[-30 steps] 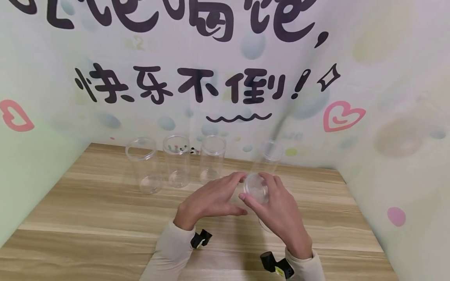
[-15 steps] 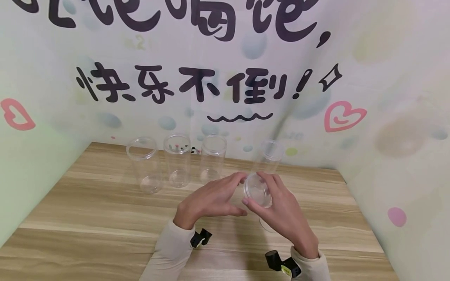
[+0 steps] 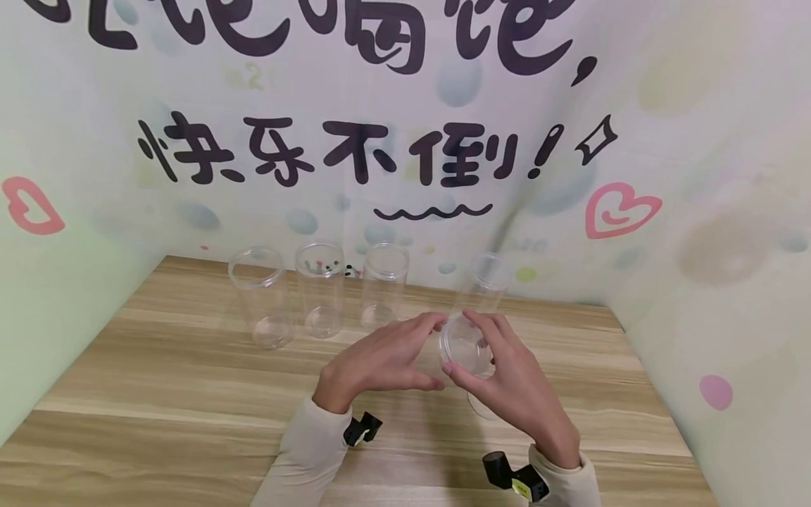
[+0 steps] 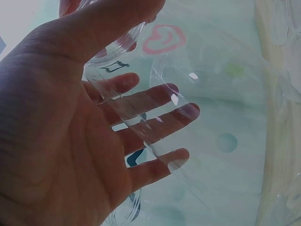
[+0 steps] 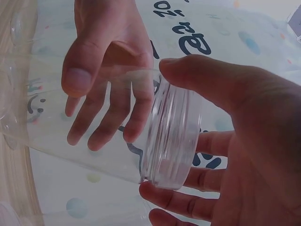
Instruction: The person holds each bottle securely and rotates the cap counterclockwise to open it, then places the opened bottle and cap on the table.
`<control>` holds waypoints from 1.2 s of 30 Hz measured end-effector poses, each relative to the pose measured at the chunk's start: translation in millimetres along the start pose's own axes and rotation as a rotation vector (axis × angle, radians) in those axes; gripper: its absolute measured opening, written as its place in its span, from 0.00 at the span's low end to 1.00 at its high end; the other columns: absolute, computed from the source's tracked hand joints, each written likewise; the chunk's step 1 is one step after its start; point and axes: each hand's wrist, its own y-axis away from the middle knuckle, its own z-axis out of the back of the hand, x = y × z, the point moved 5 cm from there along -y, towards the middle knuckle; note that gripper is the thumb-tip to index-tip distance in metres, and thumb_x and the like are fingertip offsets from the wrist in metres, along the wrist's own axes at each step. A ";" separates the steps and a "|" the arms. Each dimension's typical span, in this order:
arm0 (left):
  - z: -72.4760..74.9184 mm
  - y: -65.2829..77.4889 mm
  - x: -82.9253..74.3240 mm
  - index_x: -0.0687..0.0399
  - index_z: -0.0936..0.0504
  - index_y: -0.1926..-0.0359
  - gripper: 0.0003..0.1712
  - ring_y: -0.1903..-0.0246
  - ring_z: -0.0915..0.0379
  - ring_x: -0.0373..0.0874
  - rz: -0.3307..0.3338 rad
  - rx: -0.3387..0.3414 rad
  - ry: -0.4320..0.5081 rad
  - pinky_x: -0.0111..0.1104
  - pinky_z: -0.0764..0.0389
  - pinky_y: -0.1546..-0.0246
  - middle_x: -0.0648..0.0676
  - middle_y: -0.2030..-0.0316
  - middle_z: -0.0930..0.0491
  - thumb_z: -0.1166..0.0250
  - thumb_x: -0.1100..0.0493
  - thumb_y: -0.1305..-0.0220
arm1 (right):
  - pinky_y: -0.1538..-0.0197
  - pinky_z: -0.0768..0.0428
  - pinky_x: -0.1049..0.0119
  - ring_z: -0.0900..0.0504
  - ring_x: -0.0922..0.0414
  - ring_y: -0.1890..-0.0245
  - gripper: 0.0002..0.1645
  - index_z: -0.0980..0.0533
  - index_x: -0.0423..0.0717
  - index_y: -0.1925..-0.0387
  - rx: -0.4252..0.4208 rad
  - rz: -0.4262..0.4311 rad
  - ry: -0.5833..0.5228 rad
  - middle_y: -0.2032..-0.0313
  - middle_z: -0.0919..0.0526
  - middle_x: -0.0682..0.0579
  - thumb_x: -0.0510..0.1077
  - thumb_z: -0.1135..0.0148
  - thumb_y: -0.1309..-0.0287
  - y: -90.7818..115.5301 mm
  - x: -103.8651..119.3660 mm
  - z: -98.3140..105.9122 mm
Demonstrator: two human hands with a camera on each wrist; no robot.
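Note:
In the head view, a clear plastic jar stands between my hands with its clear lid (image 3: pixel 465 345) at the top. My left hand (image 3: pixel 383 358) surrounds the jar's body, thumb on the near side. Through the transparent wall of the jar (image 5: pixel 113 162), its spread fingers show in the right wrist view. My right hand (image 3: pixel 507 373) grips the lid's ridged rim between thumb and fingers. In the left wrist view, the left hand (image 4: pixel 70 122) lies along the jar's side, and part of the lid shows near the top.
Three clear jars (image 3: pixel 262 299) line up at the back left of the wooden table (image 3: pixel 158 394). Another clear jar (image 3: pixel 486 282) is behind my right hand. A printed cloth wall (image 3: pixel 405 91) rises directly behind them.
My right hand has shifted slightly right and its wrist has swung outward, while the thumb moved along the lid's rim. My left hand has stayed in place.

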 end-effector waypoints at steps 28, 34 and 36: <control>17.6 10.7 32.1 0.53 0.39 0.27 0.52 0.32 0.36 0.47 0.139 -0.098 -0.028 0.48 0.35 0.32 0.52 0.31 0.32 0.25 0.41 0.47 | 0.61 0.20 0.60 0.22 0.54 0.52 0.51 0.40 0.50 0.26 -0.066 0.006 -0.015 0.43 0.29 0.46 0.48 0.25 0.48 1.2 -17.6 14.5; 21.2 13.8 41.0 0.53 0.41 0.26 0.55 0.33 0.34 0.49 0.188 -0.127 -0.001 0.46 0.32 0.33 0.52 0.30 0.34 0.25 0.39 0.48 | 0.61 0.20 0.57 0.21 0.51 0.52 0.49 0.40 0.49 0.27 -0.068 -0.006 -0.014 0.43 0.29 0.46 0.48 0.26 0.47 0.1 -25.8 15.1; 21.8 14.3 43.4 0.53 0.42 0.26 0.55 0.34 0.32 0.50 0.203 -0.129 0.030 0.46 0.31 0.34 0.53 0.30 0.35 0.25 0.40 0.48 | 0.61 0.20 0.57 0.20 0.50 0.51 0.50 0.40 0.49 0.26 -0.068 -0.013 -0.016 0.42 0.28 0.45 0.47 0.26 0.47 0.1 -29.0 15.3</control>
